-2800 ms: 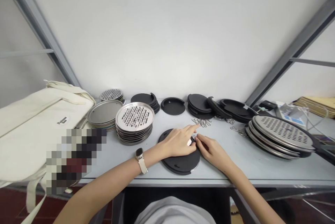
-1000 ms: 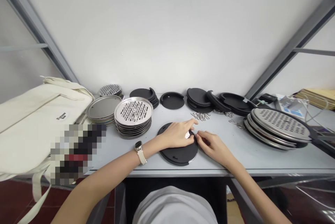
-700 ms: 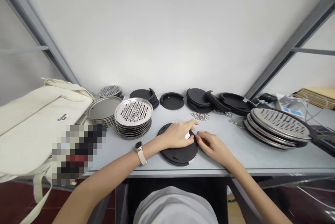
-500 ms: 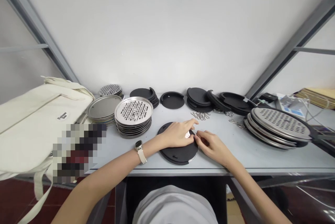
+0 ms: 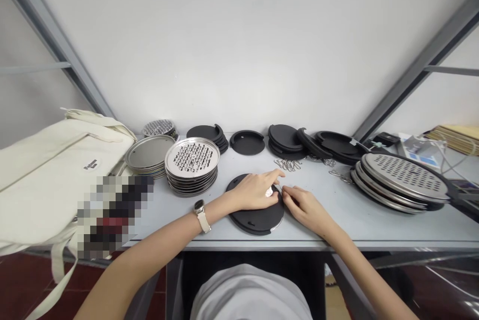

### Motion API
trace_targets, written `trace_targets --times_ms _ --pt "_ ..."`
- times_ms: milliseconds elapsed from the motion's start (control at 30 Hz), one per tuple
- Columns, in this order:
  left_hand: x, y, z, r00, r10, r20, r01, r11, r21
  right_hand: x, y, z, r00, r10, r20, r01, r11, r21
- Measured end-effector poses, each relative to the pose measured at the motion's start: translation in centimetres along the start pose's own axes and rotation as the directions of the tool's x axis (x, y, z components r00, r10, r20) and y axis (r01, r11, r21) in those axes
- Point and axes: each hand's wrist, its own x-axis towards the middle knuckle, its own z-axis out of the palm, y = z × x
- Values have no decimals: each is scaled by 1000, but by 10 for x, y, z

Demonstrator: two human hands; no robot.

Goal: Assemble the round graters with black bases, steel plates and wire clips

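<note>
L hand (image 5: 259,191) lies on blk disc (image 5: 254,220) near table (image 5: 318,246) edge, fingers slightly spread, thumb tucked low. R hand (image 5: 305,207) at disc's R rim, thumb + index close together; can't tell if pinching anything. Wire hooks (image 5: 288,164) lie just beyond, nr blk disc stack (image 5: 285,138).

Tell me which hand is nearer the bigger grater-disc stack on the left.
Left. The left hand rests on the black disc, right of that stack; the right hand is farther right, by the disc's edge.
</note>
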Motion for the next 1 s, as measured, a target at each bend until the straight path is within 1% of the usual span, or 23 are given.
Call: trace_targets --times_ms 300,500,667,900,1000 --pt "1 -2 0 1000 1 11 0 999 -39 -1 1 -1 1000 14 9 -14 999 45" --pt "3 -4 -1 999 -27 33 30 995 -95 1 0 -2 999 44 19 -45 997 70" --pt "3 -8 -1 1000 -23 16 25 990 -137 1 0 -2 999 45 23 -47 994 97" --pt "5 -11 0 999 -37 18 40 973 -226 1 2 -6 997 57 43 -65 975 214" --pt "5 -10 -1 999 -45 26 50 971 -234 2 2 -6 997 55 59 -69 963 262"
